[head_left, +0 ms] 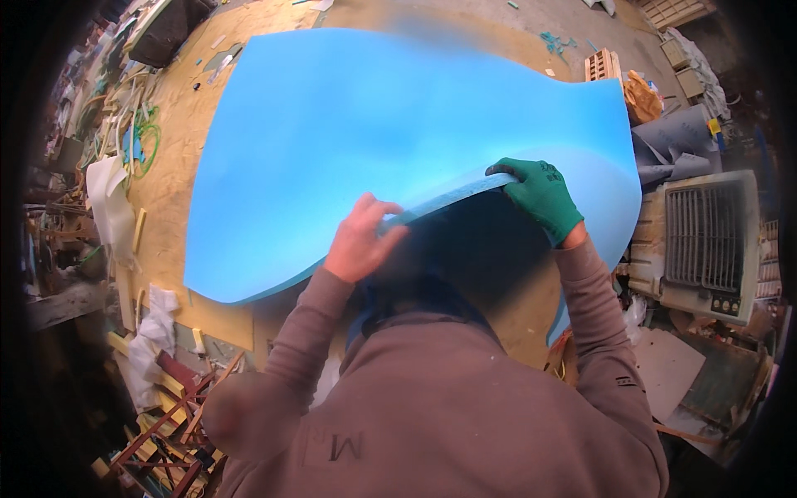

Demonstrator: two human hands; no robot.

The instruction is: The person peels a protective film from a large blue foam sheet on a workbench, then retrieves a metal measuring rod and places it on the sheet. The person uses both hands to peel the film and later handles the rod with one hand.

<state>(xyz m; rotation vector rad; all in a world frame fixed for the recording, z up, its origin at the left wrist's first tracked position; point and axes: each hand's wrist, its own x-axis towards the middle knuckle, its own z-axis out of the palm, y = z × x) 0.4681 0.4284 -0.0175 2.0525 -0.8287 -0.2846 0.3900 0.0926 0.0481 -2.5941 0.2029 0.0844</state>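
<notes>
A large blue foam sheet [398, 108] spreads out in front of me, its near edge raised and curving over a dark shadowed gap. My right hand [544, 195], in a green work glove, grips that raised edge with the thumb on top; the fingers beneath are partly hidden. Farther left along the same edge is my bare left hand [361, 239]. Its thumb and fingers are spread apart at the edge, slightly blurred, without closing on the foam. The sheet's right part bends down beside my right forearm.
Tan boards [220, 319] lie under the sheet. On the right stand a boxy unit with a dark grille [706, 236] and a grey roll [677, 141]. Wooden scraps [170, 415] and white foam wrap [108, 203] clutter the left. Blue offcuts [556, 41] lie on the far floor.
</notes>
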